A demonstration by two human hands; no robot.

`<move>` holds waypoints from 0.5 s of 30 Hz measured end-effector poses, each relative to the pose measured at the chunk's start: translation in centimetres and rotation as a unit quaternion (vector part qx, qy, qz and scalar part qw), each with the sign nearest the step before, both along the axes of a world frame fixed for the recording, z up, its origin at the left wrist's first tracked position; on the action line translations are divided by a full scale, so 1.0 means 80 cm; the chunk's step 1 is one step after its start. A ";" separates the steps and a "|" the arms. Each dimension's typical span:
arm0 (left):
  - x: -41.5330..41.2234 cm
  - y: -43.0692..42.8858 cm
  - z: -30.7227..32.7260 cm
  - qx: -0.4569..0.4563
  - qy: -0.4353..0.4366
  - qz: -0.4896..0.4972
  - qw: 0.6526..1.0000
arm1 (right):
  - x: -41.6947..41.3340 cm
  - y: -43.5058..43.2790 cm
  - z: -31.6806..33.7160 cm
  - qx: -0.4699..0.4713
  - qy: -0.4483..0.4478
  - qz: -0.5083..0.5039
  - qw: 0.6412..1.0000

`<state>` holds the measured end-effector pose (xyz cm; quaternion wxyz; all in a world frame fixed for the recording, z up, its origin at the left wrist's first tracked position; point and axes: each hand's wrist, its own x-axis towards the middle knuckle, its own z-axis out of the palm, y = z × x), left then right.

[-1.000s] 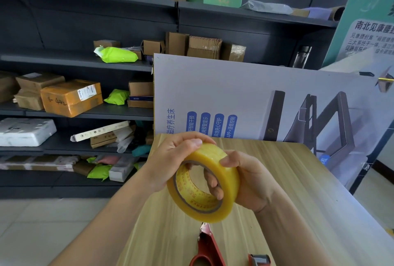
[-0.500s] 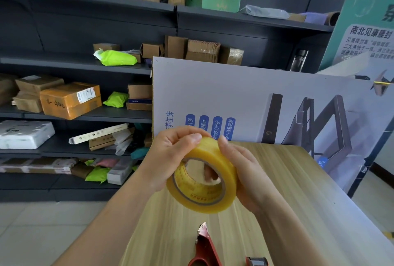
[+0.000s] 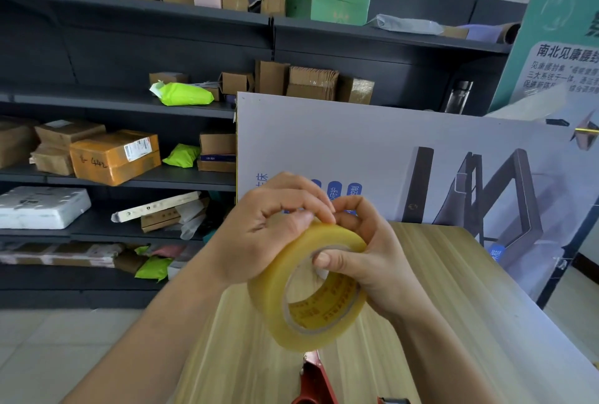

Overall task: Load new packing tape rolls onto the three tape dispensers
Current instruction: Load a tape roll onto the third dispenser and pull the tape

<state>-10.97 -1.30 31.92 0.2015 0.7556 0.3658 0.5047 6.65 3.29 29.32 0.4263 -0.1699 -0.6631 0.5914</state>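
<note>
A roll of clear yellowish packing tape (image 3: 275,300) with a printed yellow core is held up above the wooden table (image 3: 453,290). My left hand (image 3: 269,228) grips the roll's top left, fingers curled over its outer face. My right hand (image 3: 366,258) holds the right side, thumb hooked inside the core and fingertips picking at the top edge beside the left fingers. Below the roll, the red tip of a tape dispenser (image 3: 312,381) pokes up at the frame's bottom edge; most of it is cut off.
A large printed board (image 3: 405,157) leans upright along the table's far edge. Dark shelving (image 3: 129,102) with cardboard boxes and green mailers fills the left and back. A green sign (image 3: 557,31) stands at the right. Tiled floor lies to the left of the table.
The roll has tilted, its hole now facing more right and down. My right hand shifted from cupping the side to hooking its thumb in the core, fingertips meeting the left hand's on top.
</note>
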 end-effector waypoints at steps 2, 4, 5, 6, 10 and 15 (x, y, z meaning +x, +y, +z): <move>0.007 -0.002 -0.003 0.040 -0.024 0.000 0.999 | 0.001 0.000 0.004 -0.004 -0.004 0.012 1.000; 0.013 -0.003 -0.006 0.069 -0.051 0.001 0.996 | 0.002 0.001 0.004 -0.013 0.001 0.019 1.000; 0.015 -0.004 -0.007 0.082 -0.059 0.006 0.995 | 0.003 0.001 0.003 -0.018 0.005 0.022 1.000; 0.017 -0.006 -0.008 0.093 -0.065 0.013 0.993 | 0.004 0.001 0.002 -0.024 0.008 0.023 0.999; 0.024 -0.007 -0.014 0.113 -0.083 0.029 0.990 | 0.005 0.000 -0.003 -0.029 0.004 0.030 0.999; 0.030 -0.004 -0.027 0.106 -0.109 0.022 0.988 | 0.005 0.001 -0.010 -0.030 -0.024 0.029 0.999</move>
